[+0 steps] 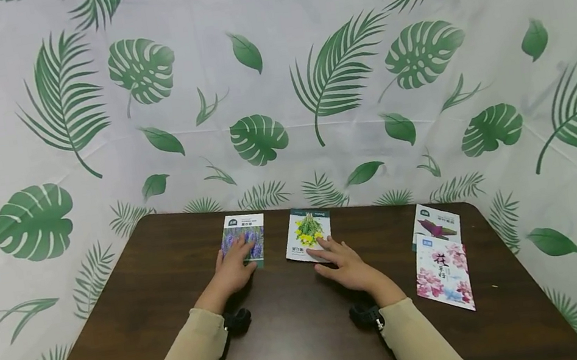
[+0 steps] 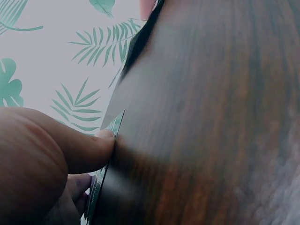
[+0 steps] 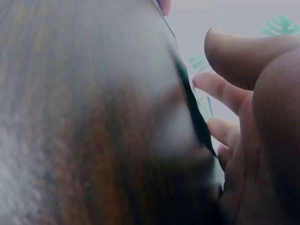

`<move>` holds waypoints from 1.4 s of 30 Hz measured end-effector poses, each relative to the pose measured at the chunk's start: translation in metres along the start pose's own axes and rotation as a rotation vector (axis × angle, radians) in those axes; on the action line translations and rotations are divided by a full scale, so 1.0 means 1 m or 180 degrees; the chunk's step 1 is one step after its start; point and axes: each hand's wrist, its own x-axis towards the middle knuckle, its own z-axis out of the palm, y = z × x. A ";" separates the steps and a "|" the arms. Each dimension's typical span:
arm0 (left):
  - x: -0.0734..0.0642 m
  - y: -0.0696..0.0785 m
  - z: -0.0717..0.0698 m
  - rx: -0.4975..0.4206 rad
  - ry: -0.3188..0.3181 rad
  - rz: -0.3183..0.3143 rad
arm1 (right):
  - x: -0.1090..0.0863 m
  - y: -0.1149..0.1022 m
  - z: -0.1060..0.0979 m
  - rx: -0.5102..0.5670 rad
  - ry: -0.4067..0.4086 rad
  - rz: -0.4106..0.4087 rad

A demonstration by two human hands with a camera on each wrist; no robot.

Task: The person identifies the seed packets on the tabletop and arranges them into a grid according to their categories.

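Observation:
My left hand lies over a seed packet with purple lavender, its fingers spread on the picture and covering the lower middle. In the left wrist view the thumb is at the packet's near edge. To the right lies a second seed packet with yellow flowers, its print upside down. The right hand reaches over that packet's lower right corner with loosely extended fingers. From the right wrist view, the fingertips are at its face and the thumb stands off it.
At the right of the brown table a packet with a dark purple plant is partly covered by a pink-blossom packet. A leaf-patterned cloth hangs behind the table. Black bands with cables sit at both wrists.

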 end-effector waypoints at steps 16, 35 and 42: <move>0.000 0.004 0.002 0.0141 -0.0093 -0.0062 | -0.004 0.002 0.000 0.0091 -0.0034 -0.0137; 0.001 0.004 -0.001 0.0138 -0.0135 -0.0080 | -0.003 -0.004 -0.012 0.0786 0.0110 0.0352; 0.001 0.002 -0.004 0.0120 -0.0121 -0.0095 | -0.003 0.003 -0.023 0.1469 0.0647 0.0500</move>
